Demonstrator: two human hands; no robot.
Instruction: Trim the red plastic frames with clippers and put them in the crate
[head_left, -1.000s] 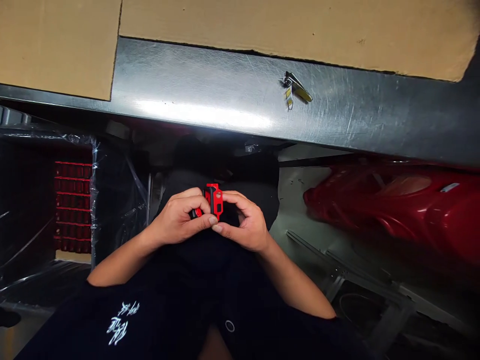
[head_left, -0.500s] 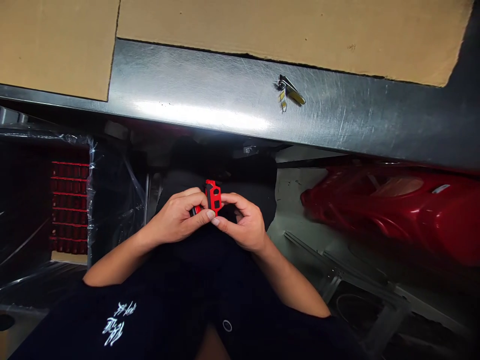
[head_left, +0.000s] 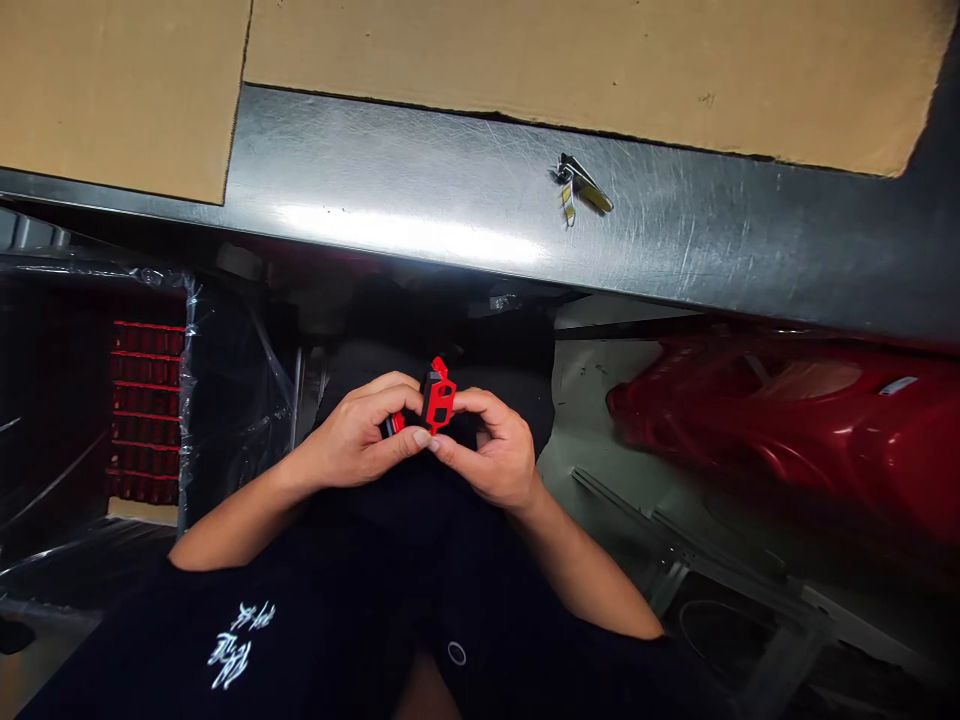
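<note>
In front of my lap, both hands grip a small red and black plastic part (head_left: 442,402) with square and round cutouts. It stands upright, slightly tilted, between the fingertips. My left hand (head_left: 366,432) pinches its left side with thumb and forefinger. A second red and black piece (head_left: 392,425) shows under the curled fingers of that hand; most of it is hidden. From the other side, my right hand (head_left: 495,440) holds the part's edge with thumb and forefinger, the other fingers curled in.
A nail clipper (head_left: 586,190) lies on the metal bench (head_left: 375,180), below cardboard sheets (head_left: 562,60). At left, a plastic-lined box (head_left: 189,380) holds stacked red parts (head_left: 146,410). A large red glossy shell (head_left: 810,430) and a metal frame (head_left: 667,570) are at right.
The red and black part has turned a little and leans to the right, its top piece now more angled. Both hands keep nearly the same place. The view has shifted slightly.
</note>
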